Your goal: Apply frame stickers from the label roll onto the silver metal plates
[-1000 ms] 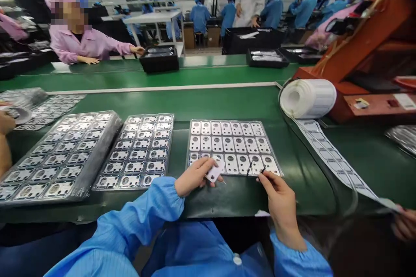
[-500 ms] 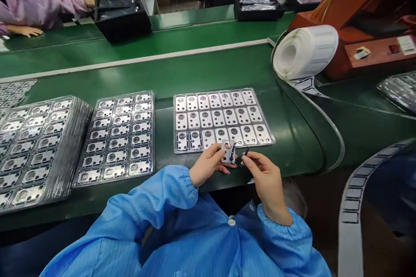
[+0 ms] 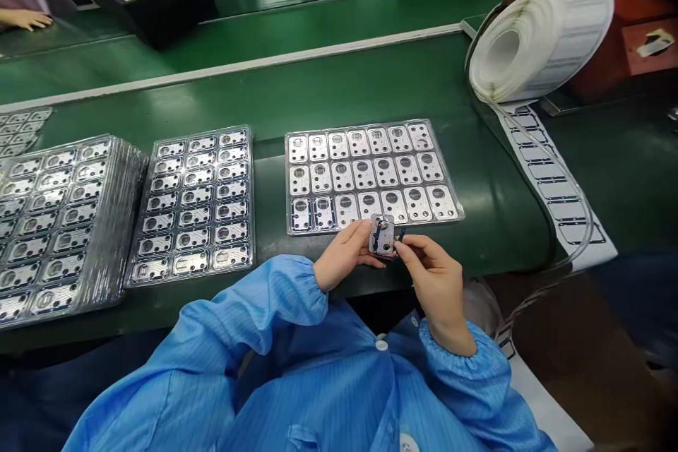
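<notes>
My left hand (image 3: 347, 252) grips a small silver metal plate (image 3: 382, 234) by its left edge. A dark strip lies across part of the plate's face. My right hand (image 3: 430, 265) pinches a thin dark adhesive strip (image 3: 401, 236) at the plate's right side; whether the two strips join is too small to tell. Just beyond my hands lies a clear plastic tray (image 3: 460, 217) of similar plates in rows. Two plates at its near left corner carry dark frames; the others there look plain.
At left stand a second tray (image 3: 253, 155) and a tall stack of filled trays (image 3: 119, 226). A label roll (image 3: 534, 42) sits at right, its strip of dark frames (image 3: 556, 191) trailing over the table edge. Black boxes (image 3: 159, 14) and a co-worker's hand (image 3: 26, 19) are across the bench.
The view has shifted down and closer. My left hand has turned the plate, and my right hand's strip is now against its right edge. The label strip at right has swung onto the table.
</notes>
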